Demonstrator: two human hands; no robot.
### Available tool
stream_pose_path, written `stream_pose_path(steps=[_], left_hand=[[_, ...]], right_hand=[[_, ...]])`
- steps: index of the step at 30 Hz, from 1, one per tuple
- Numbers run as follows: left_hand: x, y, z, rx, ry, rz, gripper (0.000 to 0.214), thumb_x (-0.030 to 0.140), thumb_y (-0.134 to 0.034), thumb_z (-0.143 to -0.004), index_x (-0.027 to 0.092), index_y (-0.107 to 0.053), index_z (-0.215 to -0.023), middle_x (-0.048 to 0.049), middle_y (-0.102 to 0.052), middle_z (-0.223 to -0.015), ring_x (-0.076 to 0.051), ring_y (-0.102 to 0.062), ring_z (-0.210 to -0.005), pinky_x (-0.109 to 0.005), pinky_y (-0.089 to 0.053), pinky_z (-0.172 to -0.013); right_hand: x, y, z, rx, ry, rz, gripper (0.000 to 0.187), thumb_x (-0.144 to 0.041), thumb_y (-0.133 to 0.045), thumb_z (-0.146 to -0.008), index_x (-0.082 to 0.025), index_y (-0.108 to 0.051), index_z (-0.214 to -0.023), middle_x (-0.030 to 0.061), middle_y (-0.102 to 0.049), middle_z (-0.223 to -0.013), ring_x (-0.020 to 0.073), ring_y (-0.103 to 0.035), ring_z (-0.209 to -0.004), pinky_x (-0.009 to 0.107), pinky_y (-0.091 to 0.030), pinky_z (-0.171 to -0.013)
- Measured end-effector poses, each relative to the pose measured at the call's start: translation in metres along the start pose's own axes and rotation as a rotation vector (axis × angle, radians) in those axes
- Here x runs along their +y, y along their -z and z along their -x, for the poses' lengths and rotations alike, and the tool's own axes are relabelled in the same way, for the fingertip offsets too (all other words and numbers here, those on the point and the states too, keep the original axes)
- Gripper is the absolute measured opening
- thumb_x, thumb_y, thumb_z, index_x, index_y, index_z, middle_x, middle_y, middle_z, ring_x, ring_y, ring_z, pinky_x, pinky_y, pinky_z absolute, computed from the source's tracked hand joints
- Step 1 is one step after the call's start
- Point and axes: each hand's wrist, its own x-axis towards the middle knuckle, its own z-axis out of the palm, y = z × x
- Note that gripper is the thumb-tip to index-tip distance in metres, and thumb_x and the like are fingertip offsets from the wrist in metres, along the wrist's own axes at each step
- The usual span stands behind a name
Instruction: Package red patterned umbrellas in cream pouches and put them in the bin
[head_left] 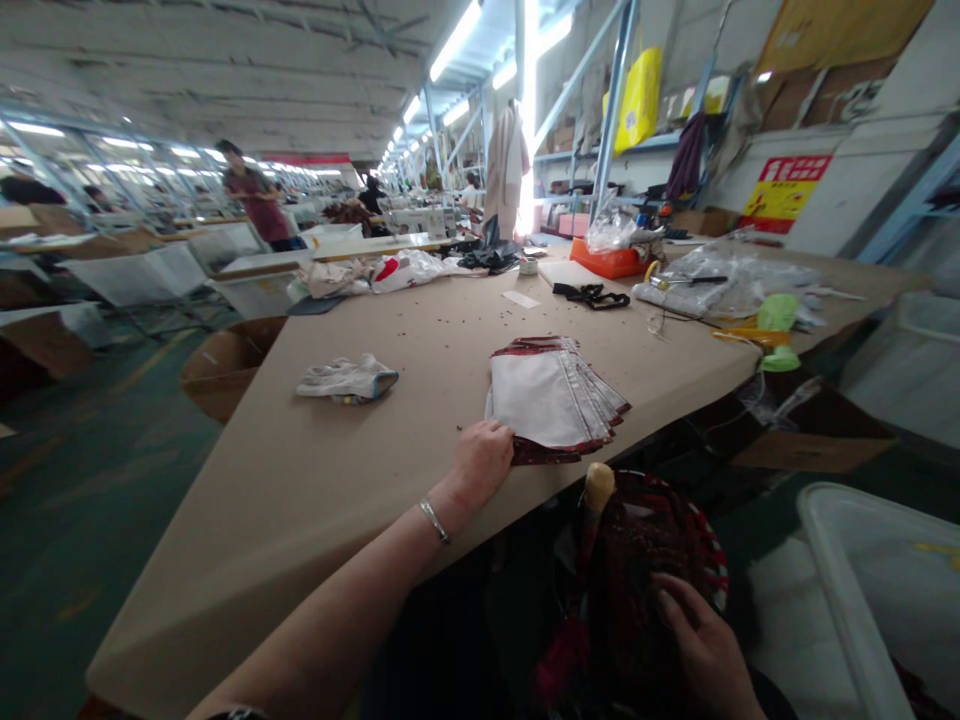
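Observation:
A fanned stack of white fabric pieces with dark red edges [551, 400] lies near the front edge of a brown work table [315, 480]. My left hand [484, 455] reaches across the table and grips the stack's near left corner, fingers curled on it. My right hand [701, 645] is below the table edge, fingers closed on a dark red patterned fabric bundle [637, 580] in my lap. A pale wooden stick end [598, 487] pokes up beside the bundle.
A crumpled white glove [346, 380] lies left of the stack. Black straps [592, 295], an orange tray [609, 260], plastic bags [720, 280] and green items [776, 330] sit farther back. A white bin [862, 590] stands at right. A person [259, 205] stands far left.

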Motion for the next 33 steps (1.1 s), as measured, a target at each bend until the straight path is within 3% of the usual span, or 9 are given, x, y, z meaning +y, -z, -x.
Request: stream_pose_path(steps=[4,7,9,12,16,22,28,31,33], left_hand=[[0.009,0.016,-0.011,0.173,0.047,0.114,0.018,0.011,-0.05,-0.083,0.018,-0.066,-0.083,-0.0063,-0.068,-0.087,-0.018,-0.062,-0.083,-0.029,-0.048,-0.078],[0.019,0.03,-0.012,0.302,0.035,0.213,0.017,0.008,-0.05,-0.08,0.019,-0.064,-0.081,-0.0045,-0.066,-0.086,-0.017,-0.061,-0.081,-0.027,-0.048,-0.076],[0.025,0.037,-0.006,0.309,0.003,0.214,0.017,0.008,-0.05,-0.08,0.019,-0.062,-0.077,-0.0038,-0.064,-0.081,-0.017,-0.059,-0.078,-0.028,-0.047,-0.073],[0.03,0.042,0.01,0.286,-0.04,0.211,0.017,0.009,-0.049,-0.081,0.02,-0.059,-0.073,-0.0026,-0.061,-0.075,-0.017,-0.057,-0.074,-0.028,-0.046,-0.071],[0.026,0.048,0.039,0.358,-0.04,0.3,0.015,0.01,-0.05,-0.082,0.02,-0.058,-0.075,-0.0024,-0.062,-0.078,-0.016,-0.058,-0.075,-0.027,-0.047,-0.072],[0.012,0.04,0.086,0.43,0.065,0.403,0.011,0.014,-0.051,-0.083,0.02,-0.06,-0.086,-0.0034,-0.061,-0.089,-0.015,-0.061,-0.079,-0.025,-0.049,-0.073],[0.018,0.011,0.102,0.25,0.482,0.852,0.007,0.026,-0.056,-0.078,0.02,-0.058,-0.075,0.0043,-0.056,-0.059,-0.011,-0.052,-0.051,-0.021,-0.043,-0.048],[0.031,0.019,0.092,0.324,0.771,1.313,0.02,0.034,-0.066,-0.071,0.02,-0.054,-0.08,0.005,-0.062,-0.068,-0.01,-0.056,-0.052,-0.02,-0.047,-0.046],[0.041,0.029,0.086,0.351,0.906,1.561,0.033,0.035,-0.075,-0.064,0.021,-0.052,-0.081,0.0055,-0.063,-0.071,-0.011,-0.059,-0.055,-0.02,-0.05,-0.047]], right_hand=[[-0.102,0.005,-0.008,-0.068,0.518,-0.026,0.018,-0.032,-0.053,-0.089,-0.023,-0.068,-0.091,0.0038,-0.071,-0.092,0.0162,-0.068,-0.086,0.024,-0.055,-0.078],[-0.18,0.004,-0.03,-0.002,0.884,0.046,0.017,-0.019,-0.05,-0.091,-0.022,-0.063,-0.102,0.0058,-0.065,-0.102,0.0169,-0.061,-0.099,0.029,-0.051,-0.089],[-0.217,-0.006,-0.048,0.015,0.981,0.184,0.024,-0.02,-0.051,-0.091,-0.019,-0.058,-0.113,0.0091,-0.061,-0.109,0.0207,-0.055,-0.107,0.036,-0.048,-0.096],[-0.247,-0.028,-0.069,-0.08,0.954,0.489,0.034,-0.026,-0.054,-0.09,-0.015,-0.054,-0.123,0.0128,-0.059,-0.117,0.026,-0.051,-0.108,0.043,-0.047,-0.095],[-0.255,-0.049,-0.08,-0.204,0.87,0.767,0.032,-0.014,-0.049,-0.089,-0.013,-0.056,-0.12,0.014,-0.061,-0.114,0.0263,-0.054,-0.103,0.038,-0.048,-0.088],[-0.244,-0.034,-0.079,-0.135,0.659,0.717,0.047,-0.004,-0.044,-0.08,-0.011,-0.053,-0.126,0.0155,-0.064,-0.114,0.0247,-0.063,-0.095,0.034,-0.049,-0.083],[-0.228,-0.027,-0.046,-0.098,0.818,0.483,0.046,-0.003,-0.046,-0.077,-0.014,-0.055,-0.121,0.0097,-0.069,-0.103,0.0233,-0.063,-0.096,0.035,-0.047,-0.089],[-0.215,-0.035,-0.03,-0.108,0.86,0.568,0.033,-0.003,-0.048,-0.079,-0.018,-0.059,-0.107,0.0067,-0.068,-0.089,0.0229,-0.062,-0.086,0.034,-0.047,-0.081],[-0.2,-0.043,-0.023,-0.171,0.768,0.646,0.025,-0.003,-0.046,-0.08,-0.018,-0.06,-0.093,0.0059,-0.067,-0.083,0.022,-0.062,-0.079,0.032,-0.046,-0.074]])
